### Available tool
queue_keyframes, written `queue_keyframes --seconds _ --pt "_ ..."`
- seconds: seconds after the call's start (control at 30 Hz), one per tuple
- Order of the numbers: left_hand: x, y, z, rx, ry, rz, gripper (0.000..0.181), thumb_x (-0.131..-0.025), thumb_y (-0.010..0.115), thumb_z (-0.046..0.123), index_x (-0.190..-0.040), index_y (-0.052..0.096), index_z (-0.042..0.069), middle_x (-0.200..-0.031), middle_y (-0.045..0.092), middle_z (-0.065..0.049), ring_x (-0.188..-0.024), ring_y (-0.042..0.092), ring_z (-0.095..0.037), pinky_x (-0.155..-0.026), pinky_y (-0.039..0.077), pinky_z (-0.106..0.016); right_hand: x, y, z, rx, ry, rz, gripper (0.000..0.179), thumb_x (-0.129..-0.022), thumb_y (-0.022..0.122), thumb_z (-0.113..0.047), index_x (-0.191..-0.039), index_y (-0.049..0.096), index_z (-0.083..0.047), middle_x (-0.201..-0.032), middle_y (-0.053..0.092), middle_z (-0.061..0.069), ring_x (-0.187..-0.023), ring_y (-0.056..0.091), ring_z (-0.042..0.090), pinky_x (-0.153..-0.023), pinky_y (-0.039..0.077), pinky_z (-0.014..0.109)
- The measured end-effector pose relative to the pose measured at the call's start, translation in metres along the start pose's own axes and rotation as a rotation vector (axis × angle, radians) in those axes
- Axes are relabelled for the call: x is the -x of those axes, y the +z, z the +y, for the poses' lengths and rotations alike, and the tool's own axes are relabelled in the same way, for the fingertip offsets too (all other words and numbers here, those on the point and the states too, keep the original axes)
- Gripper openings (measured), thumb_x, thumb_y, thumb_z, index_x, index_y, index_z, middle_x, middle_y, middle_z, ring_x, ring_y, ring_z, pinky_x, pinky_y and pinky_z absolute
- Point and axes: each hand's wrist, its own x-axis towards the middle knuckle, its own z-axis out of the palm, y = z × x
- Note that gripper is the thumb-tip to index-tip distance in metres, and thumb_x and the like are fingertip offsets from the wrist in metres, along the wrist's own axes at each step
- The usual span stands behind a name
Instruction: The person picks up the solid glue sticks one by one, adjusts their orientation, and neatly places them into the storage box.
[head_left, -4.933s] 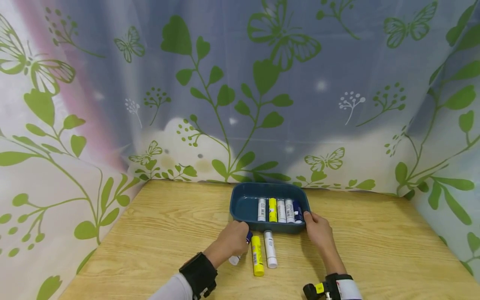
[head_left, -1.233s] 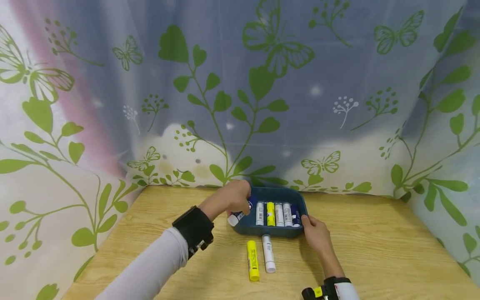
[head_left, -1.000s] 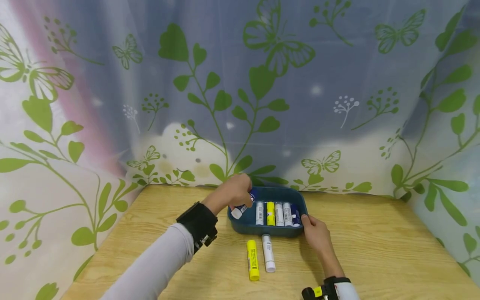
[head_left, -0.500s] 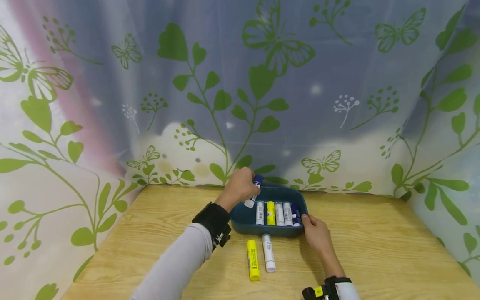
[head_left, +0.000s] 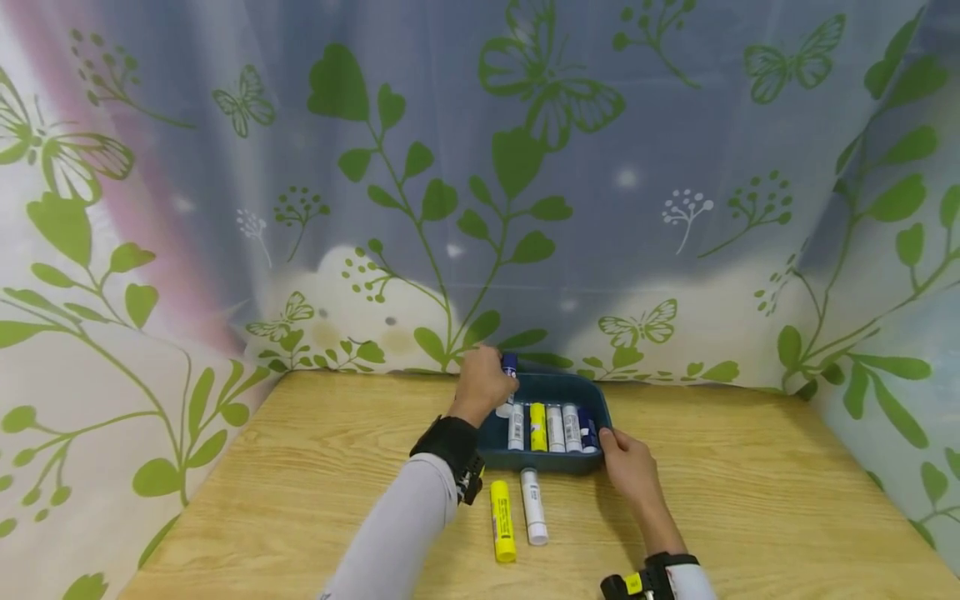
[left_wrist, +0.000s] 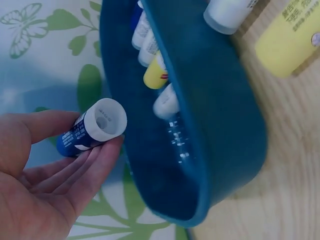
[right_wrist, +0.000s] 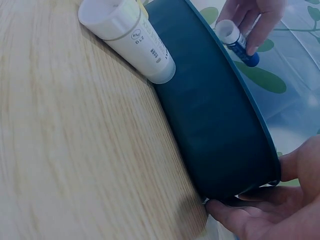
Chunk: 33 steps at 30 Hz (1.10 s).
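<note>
One thin cloth printed with green leaves and butterflies [head_left: 675,125] hangs behind one pale wood-grain table [head_left: 337,467]. On the table, near the cloth, stands one dark teal, rounded rectangular tray [head_left: 562,462]. Two hands are at it. The right hand [head_left: 632,468] grips the tray's right end with thumb and fingers. The left hand [head_left: 482,386] pinches one tube between thumb and fingers by the tray's far left side; whether it is wholly over the tray I cannot tell. Each wrist wears one black strap [head_left: 446,446], two in all.

The capped cylindrical tubes number eight. Two lie on the table before the tray, just beside each other: one bright yellow tube [head_left: 503,521] and one white tube [head_left: 534,507]. Five sit side by side inside the tray, towards its right: from the left, one white [head_left: 517,427], one yellow [head_left: 538,427], two white [head_left: 572,428] and one dark blue [head_left: 588,429]. The eighth, the dark blue tube with a white end [left_wrist: 87,135], is held tilted in the left hand, its blue end uppermost.
</note>
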Motion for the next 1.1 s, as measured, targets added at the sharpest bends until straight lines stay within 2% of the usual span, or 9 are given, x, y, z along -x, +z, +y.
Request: queue_keyframes --seconds 0.13,0.2,0.4,0.7,0.83,0.93,1.1 --pt "0.003 0.009 -0.006 -0.001 0.009 -0.003 0.015 -0.082 0.076 0.003 -0.074 0.063 0.001 -0.066 0.057 -0.008 -0.058 0.051 -0.02 -0.053 0.038 -0.028 0.001 -0.001 0.001 0.005 0.004 -0.003 0.053 -0.109 0.04 -0.032 -0.147 0.048 0.004 -0.149 0.046 0.029 -0.142 0.038 0.049 -0.115 0.033 0.062" --pt "0.005 0.013 -0.009 0.002 0.004 -0.004 0.016 -0.082 0.074 0.001 -0.073 0.061 0.002 -0.065 0.055 -0.008 -0.057 0.051 -0.021 -0.052 0.036 -0.029 0.001 -0.001 0.001 0.008 0.004 -0.005 0.053 -0.109 0.04 -0.032 -0.148 0.048 0.003 -0.15 0.046 0.029 -0.143 0.038 0.049 -0.115 0.033 0.062" --pt "0.011 0.024 -0.018 0.034 -0.021 0.008 0.007 -0.082 0.074 -0.001 -0.083 0.068 -0.004 -0.071 0.068 -0.017 -0.061 0.066 -0.029 -0.051 0.044 -0.031 0.001 -0.002 0.002 0.008 0.006 -0.004 0.053 -0.109 0.04 -0.033 -0.148 0.048 0.003 -0.15 0.046 0.029 -0.142 0.038 0.05 -0.115 0.033 0.063" --pt "0.02 0.04 -0.025 0.028 -0.1 -0.004 0.009 -0.086 0.074 0.0 -0.087 0.069 -0.007 -0.072 0.067 -0.019 -0.06 0.064 -0.03 -0.049 0.046 -0.032 0.001 0.0 0.003 0.006 -0.004 0.011 0.052 -0.109 0.04 -0.031 -0.146 0.049 0.003 -0.148 0.047 0.029 -0.141 0.04 0.05 -0.114 0.034 0.062" --pt "0.024 0.045 -0.03 0.032 -0.104 0.026 0.01 -0.085 0.075 -0.001 -0.09 0.07 -0.008 -0.074 0.068 -0.02 -0.061 0.065 -0.029 -0.049 0.049 -0.033 0.0 0.002 0.003 0.007 -0.004 0.006 0.052 -0.109 0.041 -0.032 -0.146 0.05 0.003 -0.148 0.047 0.029 -0.141 0.04 0.05 -0.114 0.035 0.062" --pt "0.026 0.048 -0.032 0.034 -0.094 0.047 0.009 -0.083 0.075 -0.002 -0.086 0.069 -0.007 -0.069 0.067 -0.017 -0.057 0.063 -0.027 -0.047 0.047 -0.031 0.0 0.003 0.003 0.008 -0.004 0.007 0.052 -0.109 0.041 -0.032 -0.146 0.05 0.002 -0.148 0.048 0.028 -0.141 0.04 0.05 -0.114 0.035 0.062" --pt "0.026 0.052 -0.032 0.047 -0.094 0.037 0.015 -0.082 0.075 -0.001 -0.073 0.063 -0.002 -0.059 0.053 -0.008 -0.051 0.053 -0.022 -0.044 0.038 -0.028 -0.001 0.002 0.002 0.008 -0.009 0.016 0.051 -0.109 0.041 -0.031 -0.146 0.051 0.002 -0.148 0.048 0.028 -0.141 0.04 0.049 -0.114 0.035 0.062"
